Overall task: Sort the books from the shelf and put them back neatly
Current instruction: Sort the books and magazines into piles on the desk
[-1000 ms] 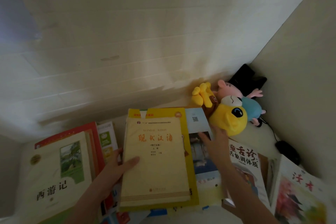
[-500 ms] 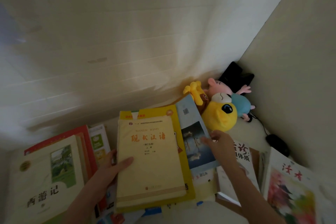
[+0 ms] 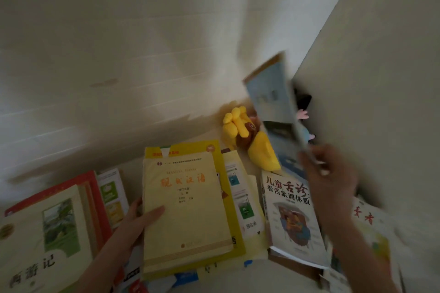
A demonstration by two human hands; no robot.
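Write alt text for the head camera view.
A person's right hand holds a thin blue-covered book up near a yellow plush toy, while the left hand grips a pale yellow textbook lying among other books.

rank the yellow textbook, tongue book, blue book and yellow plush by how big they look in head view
1. yellow textbook
2. tongue book and blue book: about alike; the blue one is held up and blurred, so unranked
3. yellow plush, partly hidden

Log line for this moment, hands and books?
right hand: holds blue book raised, tilted | left hand: grips yellow textbook | stage: sorting
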